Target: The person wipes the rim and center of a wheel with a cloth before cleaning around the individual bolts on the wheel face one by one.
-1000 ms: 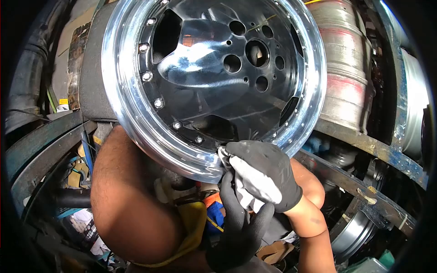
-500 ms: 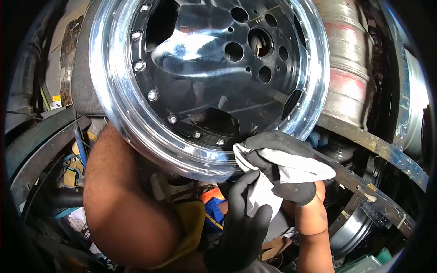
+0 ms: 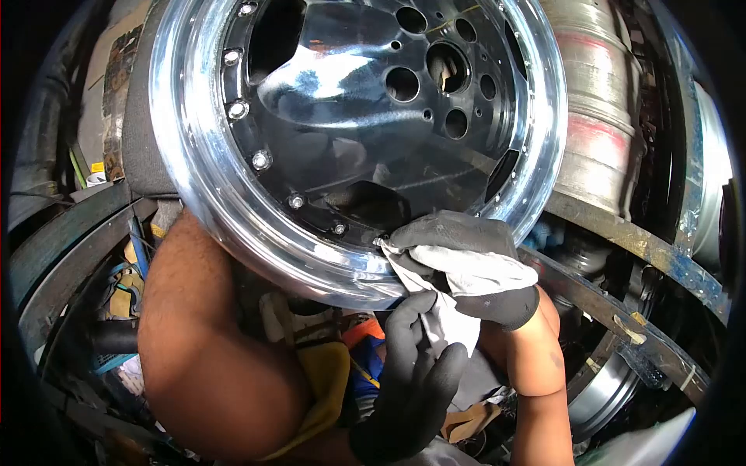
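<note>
The right hand [image 3: 466,260] (gloved) presses a grey cloth [image 3: 458,279] against the wheel [image 3: 350,140] rim, gripping it; the left hand [image 3: 412,380] pinches the cloth's hanging end.

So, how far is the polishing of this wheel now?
The chrome lip of the wheel and its black centre already shine, with clear reflections. In hand: the right hand presses a grey cloth on the lower rim beside a bolt, while the left hand holds the cloth's hanging end. The part under the cloth is hidden, and the top edge is out of view, so I cannot judge those.
</note>
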`<act>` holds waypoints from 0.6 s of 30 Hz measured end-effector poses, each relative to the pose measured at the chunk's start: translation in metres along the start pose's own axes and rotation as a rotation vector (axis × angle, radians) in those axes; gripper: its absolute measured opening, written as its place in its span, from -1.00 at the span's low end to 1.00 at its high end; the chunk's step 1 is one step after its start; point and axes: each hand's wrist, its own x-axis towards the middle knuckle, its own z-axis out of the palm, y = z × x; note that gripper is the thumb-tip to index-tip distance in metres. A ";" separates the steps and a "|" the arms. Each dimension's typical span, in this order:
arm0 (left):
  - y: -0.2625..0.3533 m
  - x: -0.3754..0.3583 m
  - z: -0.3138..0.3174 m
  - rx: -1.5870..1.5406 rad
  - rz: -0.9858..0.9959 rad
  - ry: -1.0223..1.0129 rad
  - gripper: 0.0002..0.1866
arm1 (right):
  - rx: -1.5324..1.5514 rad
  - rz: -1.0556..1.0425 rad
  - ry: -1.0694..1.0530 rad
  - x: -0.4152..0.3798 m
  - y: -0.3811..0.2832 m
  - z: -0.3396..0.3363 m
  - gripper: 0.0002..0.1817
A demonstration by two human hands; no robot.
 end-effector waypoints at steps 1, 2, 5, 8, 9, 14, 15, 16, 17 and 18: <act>-0.001 0.000 -0.004 -0.095 0.015 -0.048 -0.33 | -0.021 0.015 -0.054 0.001 -0.002 -0.002 -0.56; 0.001 -0.005 0.007 -0.085 0.063 0.033 -0.35 | 0.167 -0.007 0.021 0.000 0.001 0.001 -0.57; 0.003 -0.010 0.017 0.067 0.189 0.159 -0.42 | 0.048 -0.004 0.073 0.003 -0.011 0.000 -0.58; 0.004 -0.013 0.019 0.267 0.284 0.231 -0.46 | 0.046 0.008 0.016 0.002 -0.004 0.007 -0.55; 0.003 -0.012 0.018 0.305 0.279 0.242 -0.46 | 0.040 0.024 0.016 0.000 -0.002 0.009 -0.54; -0.007 -0.025 0.016 0.367 0.153 0.329 -0.43 | 0.063 0.033 0.071 0.011 -0.004 0.009 -0.61; -0.008 -0.028 0.014 0.368 0.129 0.340 -0.42 | 0.044 0.086 0.037 0.013 -0.008 0.005 -0.66; -0.009 -0.028 0.013 0.377 0.115 0.347 -0.42 | -0.031 0.098 -0.014 0.014 -0.015 -0.002 -0.70; -0.011 -0.029 0.011 0.380 0.103 0.344 -0.41 | -0.095 0.102 -0.064 0.018 -0.020 -0.006 -0.74; -0.012 -0.029 0.009 0.388 0.094 0.348 -0.41 | -0.152 0.102 -0.115 0.020 -0.023 -0.007 -0.77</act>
